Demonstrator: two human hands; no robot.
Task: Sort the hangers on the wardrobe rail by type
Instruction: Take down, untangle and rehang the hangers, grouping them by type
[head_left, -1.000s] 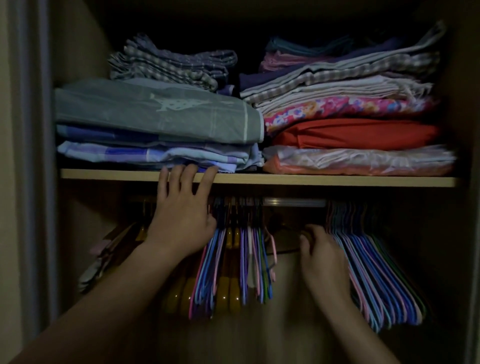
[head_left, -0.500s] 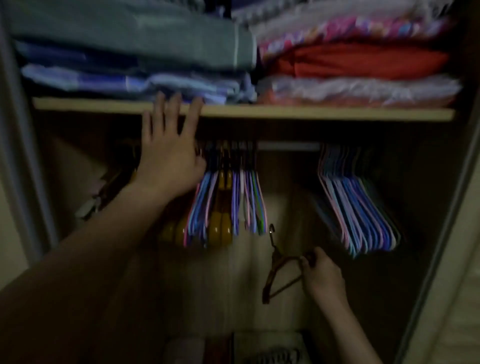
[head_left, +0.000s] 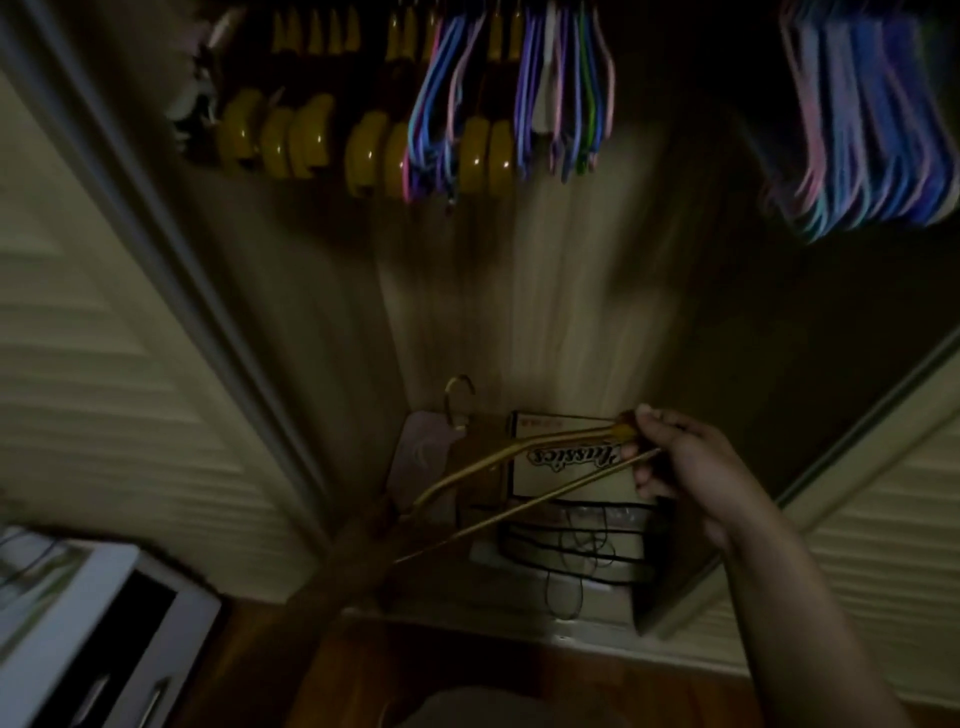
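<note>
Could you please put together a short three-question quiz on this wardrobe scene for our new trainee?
1. True or false: the right hand holds a wooden hanger by one end, off the rail.
2. Which hangers hang mixed in among the thin coloured hangers at upper centre?
A. yellow hangers
B. white padded hangers
C. black clip hangers
3. Fill in: behind the held hanger, low in the wardrobe, stands a box whose printed lettering reads ______ down.

Key
1. True.
2. A.
3. Upside.
</note>
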